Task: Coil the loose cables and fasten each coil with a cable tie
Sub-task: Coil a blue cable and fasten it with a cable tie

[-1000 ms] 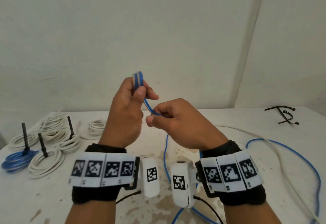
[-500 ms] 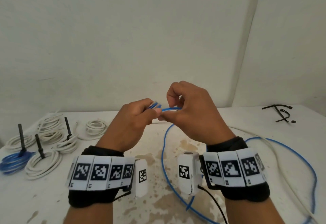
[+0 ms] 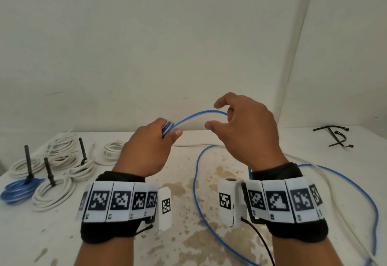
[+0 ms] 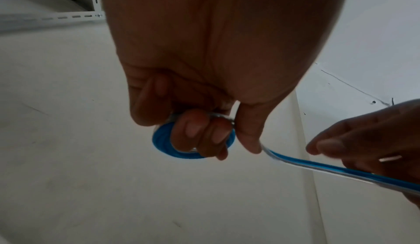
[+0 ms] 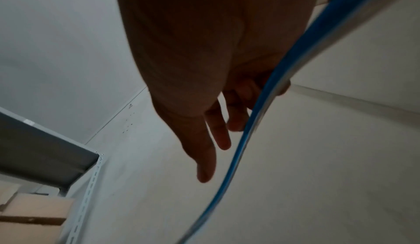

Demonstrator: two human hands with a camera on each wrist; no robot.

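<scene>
My left hand (image 3: 171,133) grips a small coil of blue cable (image 3: 168,128), held above the white table (image 3: 117,244). In the left wrist view, that hand's fingers (image 4: 204,133) pass through the coil's loops (image 4: 163,140). From the coil the blue cable (image 3: 201,112) arcs rightwards to my right hand (image 3: 219,117). There the middle fingers hook over it, while thumb and forefinger stand apart. The cable (image 5: 240,149) runs past those fingers in the right wrist view. The rest of the cable (image 3: 195,182) hangs down and loops loosely across the table on the right.
At the table's left lie several tied white coils (image 3: 54,196) and one blue coil (image 3: 18,190), with black cable ties (image 3: 49,171) sticking up. Loose black ties (image 3: 335,138) lie at the back right. A loose white cable (image 3: 345,223) trails along the right side.
My left hand has dropped and tipped forward with the coil. My right hand has moved up and to the right, drawing a longer arc of blue cable out between the hands.
</scene>
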